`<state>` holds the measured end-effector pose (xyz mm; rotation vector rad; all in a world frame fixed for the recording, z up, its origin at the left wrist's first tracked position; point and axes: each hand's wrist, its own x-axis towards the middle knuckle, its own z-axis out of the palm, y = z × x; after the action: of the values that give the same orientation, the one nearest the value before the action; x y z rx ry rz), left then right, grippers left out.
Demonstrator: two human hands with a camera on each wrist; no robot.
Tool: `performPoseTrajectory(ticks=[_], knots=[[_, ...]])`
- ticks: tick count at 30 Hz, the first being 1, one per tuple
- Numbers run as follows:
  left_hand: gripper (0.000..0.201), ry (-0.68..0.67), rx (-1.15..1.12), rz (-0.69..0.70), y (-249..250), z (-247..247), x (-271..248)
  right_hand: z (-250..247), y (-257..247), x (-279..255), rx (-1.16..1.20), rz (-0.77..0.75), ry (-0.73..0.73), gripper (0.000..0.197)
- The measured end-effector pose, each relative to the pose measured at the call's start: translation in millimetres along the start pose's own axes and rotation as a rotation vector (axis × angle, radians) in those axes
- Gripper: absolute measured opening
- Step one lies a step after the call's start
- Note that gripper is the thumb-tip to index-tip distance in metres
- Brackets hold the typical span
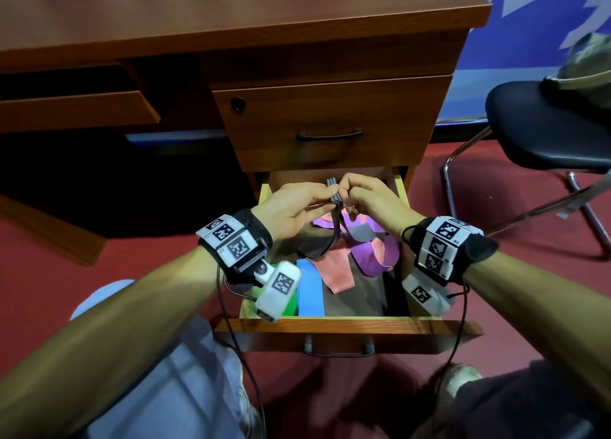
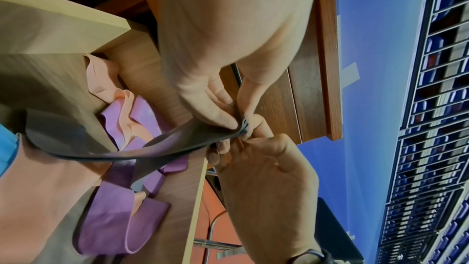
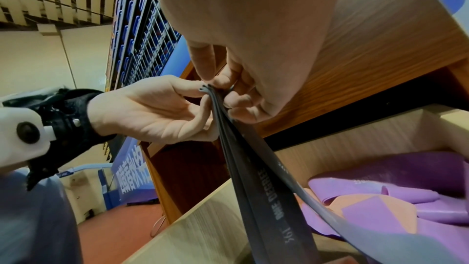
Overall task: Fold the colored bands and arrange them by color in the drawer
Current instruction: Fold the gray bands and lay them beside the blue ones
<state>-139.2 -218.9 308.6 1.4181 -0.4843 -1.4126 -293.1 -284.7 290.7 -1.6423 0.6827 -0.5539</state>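
Note:
Both hands meet above the open lower drawer (image 1: 344, 324). My left hand (image 1: 325, 196) and right hand (image 1: 346, 192) pinch the stacked folds of a dark grey band (image 1: 334, 190), whose loose loop hangs down into the drawer. In the left wrist view, the left fingertips (image 2: 228, 121) press the grey band (image 2: 177, 144) against the right hand (image 2: 253, 158). The right wrist view shows the grey band (image 3: 266, 188) with white print. Purple bands (image 1: 373, 257), a pink band (image 1: 334, 266), a flat blue band (image 1: 310, 290) and a green band (image 1: 291, 308) lie in the drawer.
The closed upper drawer with its dark handle (image 1: 329, 136) sits just behind the hands. A black chair (image 1: 545, 131) stands on the red carpet at the right. My knees are close to the drawer front.

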Motion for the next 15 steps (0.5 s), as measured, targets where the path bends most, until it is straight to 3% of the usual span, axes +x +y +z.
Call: performPoseTrajectory(ticks=[4,10,15], knots=[[0.009,-0.029,-0.009,0.016,-1.6,0.5,1.9,3.3,4.3,1.5,0.061,-0.020,0.039,0.011],[0.009,-0.045,0.072,0.070,-0.4,1.0,1.1,4.3,10.2,3.7,-0.002,-0.101,0.014,0.037],[0.011,0.086,0.269,0.141,-4.9,2.1,2.5,9.3,13.3,0.5,-0.093,-0.146,0.002,0.059]])
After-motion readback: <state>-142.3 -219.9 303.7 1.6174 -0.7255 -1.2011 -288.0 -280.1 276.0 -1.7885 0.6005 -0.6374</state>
